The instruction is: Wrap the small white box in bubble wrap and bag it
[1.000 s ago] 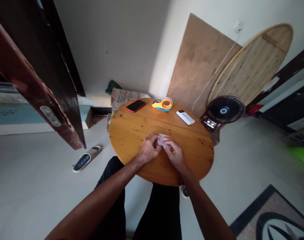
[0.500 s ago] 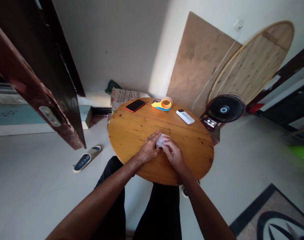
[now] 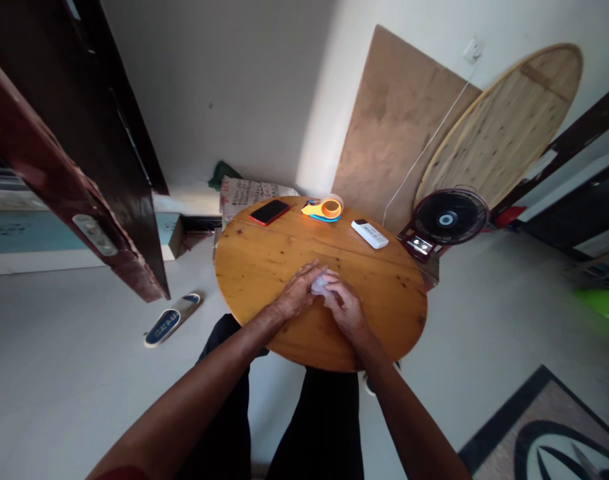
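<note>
A small crumpled, whitish-lilac piece (image 3: 319, 284), like paper or thin film, lies between my two hands over the middle of a round wooden table (image 3: 264, 267). My left hand (image 3: 299, 291) grips its left side, fingers pointing forward and close together. On its right side, my right hand (image 3: 345, 304) has curled fingers pressed onto it. Toward the table's far edge are a dark phone with a red edge (image 3: 269, 212), an orange tape dispenser (image 3: 323, 209) with a blue part, and a white device (image 3: 369, 234) with a dark end.
A black fan (image 3: 447, 218) stands beyond the table's right edge. Behind it a board (image 3: 389, 127) and an oval wooden top (image 3: 504, 120) lean on the wall. An open door (image 3: 94, 233) is at left, with a slipper (image 3: 171, 321) on the floor.
The fingers of both hands have shifted slightly around the whitish piece, which shows a little differently between them. The whole view has moved a little.
</note>
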The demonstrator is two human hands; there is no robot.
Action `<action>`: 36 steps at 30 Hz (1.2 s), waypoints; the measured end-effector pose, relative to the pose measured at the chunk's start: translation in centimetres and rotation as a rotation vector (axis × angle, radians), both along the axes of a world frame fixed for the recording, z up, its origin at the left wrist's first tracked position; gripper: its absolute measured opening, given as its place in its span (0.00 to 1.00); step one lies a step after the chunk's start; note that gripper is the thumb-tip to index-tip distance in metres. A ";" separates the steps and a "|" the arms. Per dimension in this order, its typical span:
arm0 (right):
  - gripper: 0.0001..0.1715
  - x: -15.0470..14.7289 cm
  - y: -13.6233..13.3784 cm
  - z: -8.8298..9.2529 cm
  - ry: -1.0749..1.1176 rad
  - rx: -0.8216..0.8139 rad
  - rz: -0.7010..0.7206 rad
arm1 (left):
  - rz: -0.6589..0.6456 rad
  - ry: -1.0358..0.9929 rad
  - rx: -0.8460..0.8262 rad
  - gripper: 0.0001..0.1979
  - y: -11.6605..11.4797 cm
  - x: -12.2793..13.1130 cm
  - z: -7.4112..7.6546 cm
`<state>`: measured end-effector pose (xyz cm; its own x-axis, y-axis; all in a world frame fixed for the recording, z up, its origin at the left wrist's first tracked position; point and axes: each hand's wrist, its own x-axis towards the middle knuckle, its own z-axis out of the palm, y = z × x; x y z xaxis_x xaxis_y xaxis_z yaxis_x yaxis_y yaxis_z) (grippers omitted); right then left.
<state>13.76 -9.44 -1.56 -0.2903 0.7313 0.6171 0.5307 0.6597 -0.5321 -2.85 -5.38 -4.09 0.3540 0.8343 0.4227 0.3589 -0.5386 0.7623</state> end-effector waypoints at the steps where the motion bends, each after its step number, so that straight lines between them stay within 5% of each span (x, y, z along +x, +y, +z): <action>1: 0.06 0.0 0.0 0.0 0.010 -0.005 -0.004 | -0.017 -0.019 0.015 0.33 0.2 0.0 0.0; 8: 0.06 -0.1 -0.3 0.3 0.104 -0.111 -0.007 | -0.094 -0.179 -0.003 0.27 -0.2 0.1 0.7; 13: 0.06 -0.1 -1.3 2.5 0.209 -0.303 0.002 | -0.090 -0.366 -0.153 0.23 -1.4 0.1 1.5; 19: 0.20 0.8 -2.2 4.8 0.156 -0.512 0.028 | -0.042 -0.421 -0.387 0.16 -1.8 0.0 2.4; 24: 0.34 0.9 -2.2 4.6 0.178 -0.591 0.043 | -0.004 -0.445 -0.566 0.15 -2.1 -0.2 3.9; 33: 0.25 0.7 -1.0 3.0 0.389 -0.661 0.051 | -0.103 -0.425 -0.491 0.22 -2.5 -0.7 4.6; 36: 0.24 0.7 -0.9 2.5 0.460 -0.706 0.106 | -0.229 -0.451 -0.554 0.23 -2.7 -1.1 5.2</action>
<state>14.48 -10.33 0.95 -0.2114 0.9723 0.0994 0.1147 0.1257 -0.9854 -3.93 -8.11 1.11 0.4358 0.8936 0.1075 -0.1276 -0.0569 0.9902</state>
